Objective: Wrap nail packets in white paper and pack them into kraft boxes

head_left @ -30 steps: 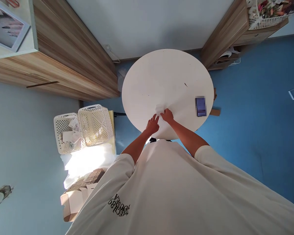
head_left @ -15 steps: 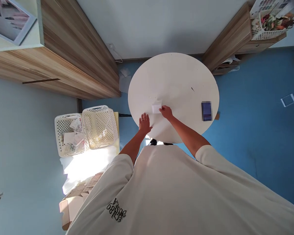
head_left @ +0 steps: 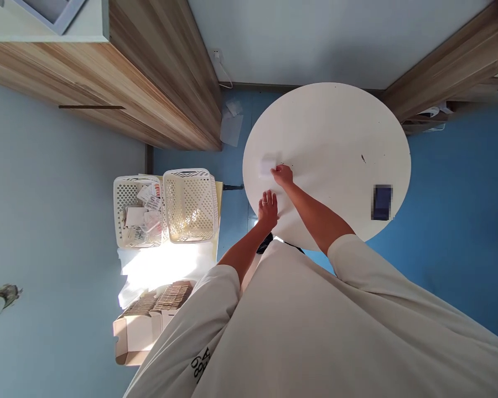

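Note:
My right hand [head_left: 283, 174] pinches the right edge of a small white rectangular packet [head_left: 267, 166], slightly blurred, over the left part of the round white table [head_left: 332, 110]. Whether the packet is a box or a pouch cannot be made out. Closer to my body, my left hand [head_left: 268, 208] rests at the table's left front edge. Its fingers are stretched out, a ring shows on one of them, and it holds nothing. A gap separates it from the packet.
A dark, pixelated flat rectangle [head_left: 382, 202] lies at the table's right side. On my left stand a white basket with small packets [head_left: 122, 213], a second white basket [head_left: 191, 240] and a cardboard box [head_left: 136, 337]. Wooden cabinets [head_left: 166, 72] flank the wall.
The view has swung left, shifting the table rightward in the picture. My right hand still grips the packet, now a little farther from my left hand, which stays spread at the edge.

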`<state>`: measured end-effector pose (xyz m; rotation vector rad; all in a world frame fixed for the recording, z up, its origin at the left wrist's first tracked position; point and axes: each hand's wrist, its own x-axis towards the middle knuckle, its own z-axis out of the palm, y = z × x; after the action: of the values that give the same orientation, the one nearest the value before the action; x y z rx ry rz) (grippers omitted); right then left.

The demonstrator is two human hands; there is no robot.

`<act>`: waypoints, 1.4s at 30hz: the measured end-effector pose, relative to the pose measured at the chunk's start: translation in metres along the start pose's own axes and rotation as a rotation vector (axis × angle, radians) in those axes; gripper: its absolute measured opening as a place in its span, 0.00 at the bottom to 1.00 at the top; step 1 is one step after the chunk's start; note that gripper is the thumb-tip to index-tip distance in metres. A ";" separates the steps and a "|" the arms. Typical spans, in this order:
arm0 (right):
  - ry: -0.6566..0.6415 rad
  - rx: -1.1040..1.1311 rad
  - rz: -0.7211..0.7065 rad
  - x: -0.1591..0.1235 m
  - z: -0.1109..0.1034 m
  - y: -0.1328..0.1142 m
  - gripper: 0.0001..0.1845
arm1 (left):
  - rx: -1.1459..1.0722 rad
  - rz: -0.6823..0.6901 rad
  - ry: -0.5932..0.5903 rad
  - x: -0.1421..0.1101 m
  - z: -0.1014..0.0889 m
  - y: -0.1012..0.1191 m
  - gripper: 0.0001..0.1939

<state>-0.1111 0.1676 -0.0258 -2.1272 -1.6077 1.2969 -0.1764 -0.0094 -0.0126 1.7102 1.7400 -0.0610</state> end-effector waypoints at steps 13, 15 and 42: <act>-0.017 -0.201 -0.325 -0.024 -0.012 0.005 0.19 | 0.197 -0.001 -0.020 0.001 0.003 0.001 0.55; -0.066 -0.219 -0.345 -0.032 -0.018 0.010 0.21 | 0.213 0.007 -0.023 0.001 0.001 0.000 0.55; -0.292 -0.507 -0.217 -0.227 -0.102 0.227 0.30 | 0.196 0.021 -0.049 -0.110 0.048 0.040 0.37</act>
<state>0.1116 -0.0812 0.0197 -1.9904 -2.4336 1.2762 -0.1313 -0.1227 0.0219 1.8508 1.7269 -0.2696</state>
